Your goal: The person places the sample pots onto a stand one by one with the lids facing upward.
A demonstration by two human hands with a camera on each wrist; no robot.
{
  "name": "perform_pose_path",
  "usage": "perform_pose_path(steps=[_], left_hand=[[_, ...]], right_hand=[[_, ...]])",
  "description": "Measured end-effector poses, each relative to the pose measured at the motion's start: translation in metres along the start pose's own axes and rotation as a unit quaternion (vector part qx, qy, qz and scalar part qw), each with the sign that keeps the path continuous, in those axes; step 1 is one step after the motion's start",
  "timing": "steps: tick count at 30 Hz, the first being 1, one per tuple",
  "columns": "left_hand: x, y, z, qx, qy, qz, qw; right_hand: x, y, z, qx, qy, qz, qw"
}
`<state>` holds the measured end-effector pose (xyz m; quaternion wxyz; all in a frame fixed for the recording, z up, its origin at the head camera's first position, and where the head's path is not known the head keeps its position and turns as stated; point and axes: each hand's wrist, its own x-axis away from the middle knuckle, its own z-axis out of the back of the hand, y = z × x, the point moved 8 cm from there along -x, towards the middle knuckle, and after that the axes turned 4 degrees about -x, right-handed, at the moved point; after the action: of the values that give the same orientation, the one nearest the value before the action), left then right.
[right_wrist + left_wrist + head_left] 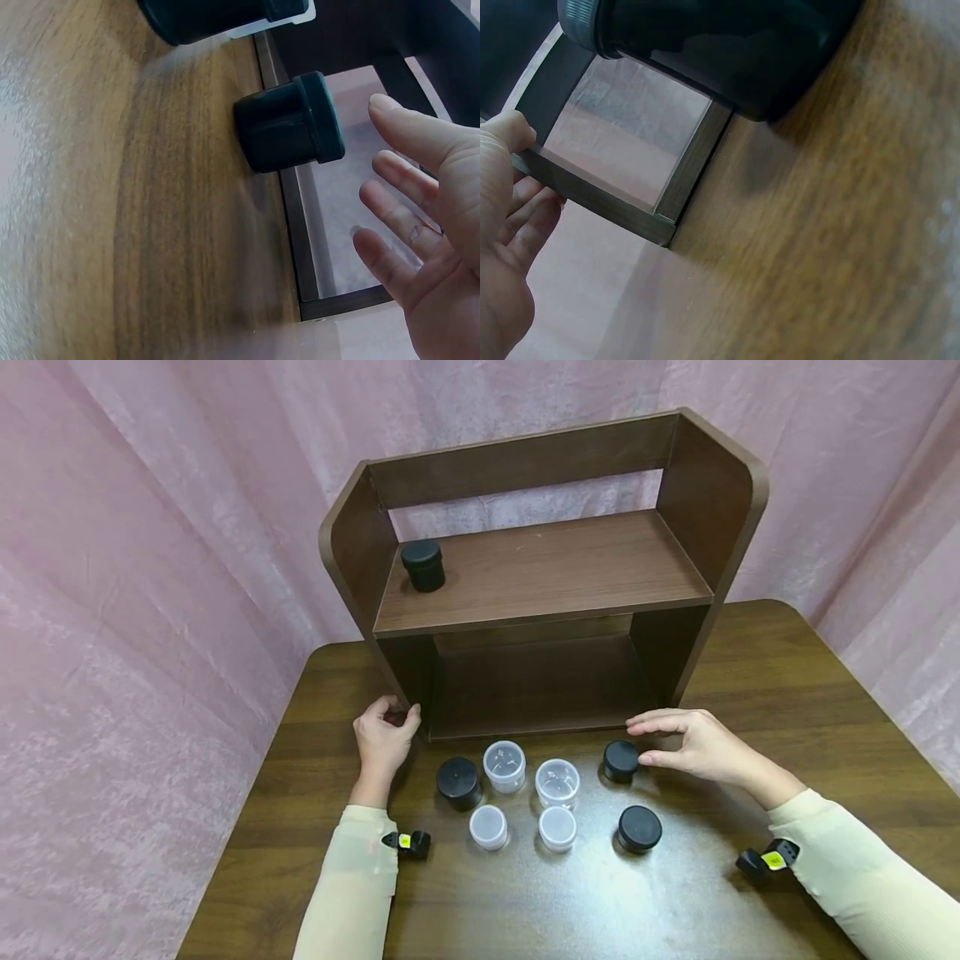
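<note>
At the lower left front of a brown two-tier shelf [540,568], my left hand [384,737] pinches the edge of the side panel [592,191], thumb inside and fingers outside. My right hand [697,745] is beside a small black lidded jar [621,762], thumb and fingers spread. In the right wrist view a gap shows between the fingertips [384,103] and that black jar [281,124]. Another black jar [640,829] stands nearer me, and a larger black jar [459,783] sits close to my left hand.
Between the black jars stand clear jars with whitish lids, among them a back one [505,766] and a front one [558,828]. One black jar [423,565] is on the upper tier at the left. Pink curtains [187,527] hang behind the wooden table [480,910].
</note>
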<state>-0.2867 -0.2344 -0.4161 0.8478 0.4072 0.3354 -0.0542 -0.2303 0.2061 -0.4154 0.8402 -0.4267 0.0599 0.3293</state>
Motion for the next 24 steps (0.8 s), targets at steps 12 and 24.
perform_pose_path(steps=[12,24], left_hand=[[0.001,-0.001,0.001,-0.008,0.002,-0.003,1.0000],[0.000,0.000,0.000,-0.010,-0.004,-0.001,0.9999]], right_hand=[[0.002,0.007,-0.006,-0.001,-0.013,0.014,1.000],[-0.001,0.007,-0.013,-0.009,-0.033,0.042,0.999]])
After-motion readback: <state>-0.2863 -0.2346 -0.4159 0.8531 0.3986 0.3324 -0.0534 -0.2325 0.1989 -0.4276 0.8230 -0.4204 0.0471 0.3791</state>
